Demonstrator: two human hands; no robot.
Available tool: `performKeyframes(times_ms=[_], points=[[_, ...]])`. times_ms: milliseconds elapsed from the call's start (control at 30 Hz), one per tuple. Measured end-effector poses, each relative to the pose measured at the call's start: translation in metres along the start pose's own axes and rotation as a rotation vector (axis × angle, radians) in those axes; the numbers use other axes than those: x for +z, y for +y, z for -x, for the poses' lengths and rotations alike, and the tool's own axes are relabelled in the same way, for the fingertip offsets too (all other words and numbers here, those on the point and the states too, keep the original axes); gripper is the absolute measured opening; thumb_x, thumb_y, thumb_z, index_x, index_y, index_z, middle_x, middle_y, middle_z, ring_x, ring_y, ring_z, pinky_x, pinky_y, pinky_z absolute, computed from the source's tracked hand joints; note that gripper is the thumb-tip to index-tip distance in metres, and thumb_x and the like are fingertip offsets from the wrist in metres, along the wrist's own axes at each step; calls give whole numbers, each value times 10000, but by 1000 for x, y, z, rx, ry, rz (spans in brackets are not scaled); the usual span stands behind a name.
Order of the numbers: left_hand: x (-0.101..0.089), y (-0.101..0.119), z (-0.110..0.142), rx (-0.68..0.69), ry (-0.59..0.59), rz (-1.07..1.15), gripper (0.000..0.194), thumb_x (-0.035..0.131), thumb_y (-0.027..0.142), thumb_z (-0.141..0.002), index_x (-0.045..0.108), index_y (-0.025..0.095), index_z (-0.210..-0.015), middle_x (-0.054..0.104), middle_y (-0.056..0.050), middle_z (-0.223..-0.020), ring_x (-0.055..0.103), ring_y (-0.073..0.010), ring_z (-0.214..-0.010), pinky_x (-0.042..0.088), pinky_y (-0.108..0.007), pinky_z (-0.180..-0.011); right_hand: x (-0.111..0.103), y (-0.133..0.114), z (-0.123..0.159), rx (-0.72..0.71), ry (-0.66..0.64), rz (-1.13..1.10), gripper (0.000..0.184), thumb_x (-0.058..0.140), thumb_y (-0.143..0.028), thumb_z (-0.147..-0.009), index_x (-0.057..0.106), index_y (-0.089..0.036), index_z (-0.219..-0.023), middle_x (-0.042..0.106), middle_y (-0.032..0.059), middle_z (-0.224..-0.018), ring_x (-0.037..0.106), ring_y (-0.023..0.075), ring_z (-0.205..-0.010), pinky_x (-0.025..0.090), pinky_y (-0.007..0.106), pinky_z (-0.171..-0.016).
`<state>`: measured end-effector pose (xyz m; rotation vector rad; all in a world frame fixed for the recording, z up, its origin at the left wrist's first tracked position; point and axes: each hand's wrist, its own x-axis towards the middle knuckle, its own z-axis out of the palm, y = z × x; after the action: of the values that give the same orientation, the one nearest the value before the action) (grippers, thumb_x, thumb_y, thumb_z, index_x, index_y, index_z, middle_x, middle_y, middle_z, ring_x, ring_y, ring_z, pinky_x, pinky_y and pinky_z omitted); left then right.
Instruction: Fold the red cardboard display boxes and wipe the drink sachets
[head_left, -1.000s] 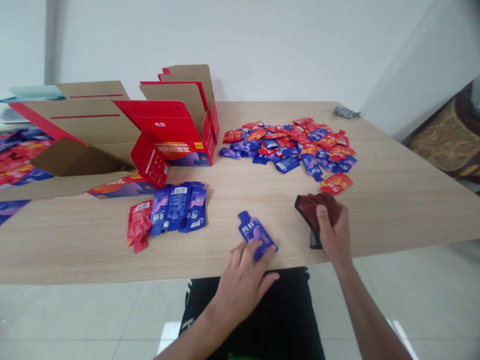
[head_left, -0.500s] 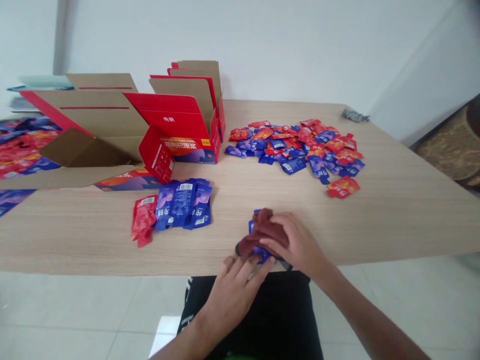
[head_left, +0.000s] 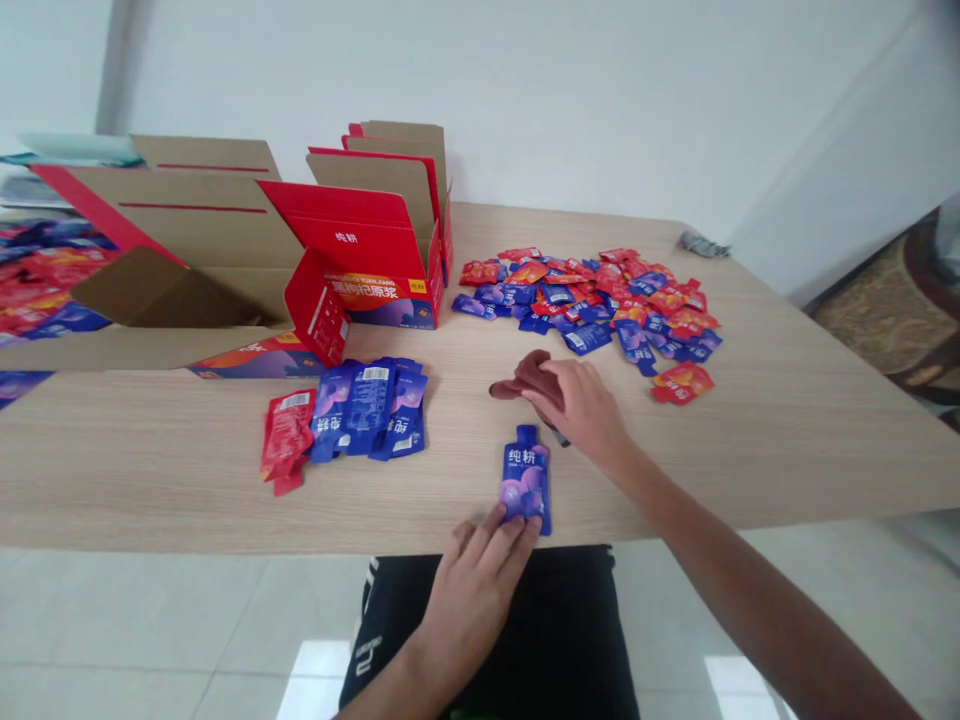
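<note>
At the near edge of the table point(head_left: 150, 460), roughly central before the wearer: one blue pouch point(head_left: 525, 475), flat, printed face up. Orientation: long axis near to far, almost straight away from the body; narrow necked end points to the far side, broad end toward the wearer, lettering upright from this seat.

Left hand point(head_left: 480, 570): fingers extended and close together, tips resting on the pouch's broad end, not wrapped around it. Right hand point(head_left: 581, 400): thumb and fingers closed on a brown cloth point(head_left: 535, 374), held just beyond the neck and apart from the pouch. Whether the cloth touches the table, cannot tell.

Progress, judged from layout: one pouch in hand, its surface uncovered. To its left, a small overlapping group of blue pouches point(head_left: 367, 408) with red pouches point(head_left: 289, 430) beside it, fairly orderly; this looks like the finished portion. Farther off, right of centre, a much larger mixed heap point(head_left: 585, 298) lies loose, with a red pouch point(head_left: 682, 382) at its near side; most of the work appears to remain there.

Outward: open carton point(head_left: 315, 312) behind the orderly group, contents hidden; red boxes point(head_left: 386, 300) beyond it, flaps raised. Grey crumpled item point(head_left: 703, 244) at the far right corner.
</note>
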<state>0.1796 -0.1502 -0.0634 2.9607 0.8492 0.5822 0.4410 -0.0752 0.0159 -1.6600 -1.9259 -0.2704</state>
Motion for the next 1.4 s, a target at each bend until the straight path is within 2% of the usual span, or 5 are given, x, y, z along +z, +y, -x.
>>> performKeyframes(times_ms=[267,567,900,1200,1400], points=[[1,4,0,-13,3,16,402,500,217,-1065,594,299,-1447,707,-22,-1273,603,-221,-1193,412,-381,-1051,1,-40,70,-226,-273,-213,351,621,-470,-993,599,-215,-1234,682,102,-1145,630,272,-1065,545,463,-958],[-7,2,2,25,107,7,398,373,187,-1108,617,229,-1420,688,-13,-1374,543,-223,-1347,383,-365,-1098,17,20,1,-84,-109,64,389,547,-484,-1023,592,-174,-1254,669,155,-1159,601,317,-1054,523,480,-906],[-12,-1,-2,61,85,58,366,407,188,-1098,667,217,-1355,730,-52,-1242,645,-235,-1133,424,-399,-1060,-8,-44,79,-235,-285,-190,352,642,-469,-980,590,-224,-1227,682,99,-1142,633,274,-1069,546,467,-958],[-13,0,-11,6,99,143,264,614,312,-1042,665,233,-1289,712,-44,-1218,606,-255,-1221,429,-402,-1050,27,20,9,-66,-163,24,385,536,-491,-1023,610,-192,-1253,675,154,-1168,610,316,-1075,530,490,-938],[-25,6,-38,-57,-89,114,501,796,582,-849,678,230,-1186,658,-82,-1267,617,-297,-1176,507,-429,-969,2,36,36,420,293,-48,640,539,-658,-960,549,-155,-1356,645,187,-1247,594,350,-1189,466,539,-1033]])
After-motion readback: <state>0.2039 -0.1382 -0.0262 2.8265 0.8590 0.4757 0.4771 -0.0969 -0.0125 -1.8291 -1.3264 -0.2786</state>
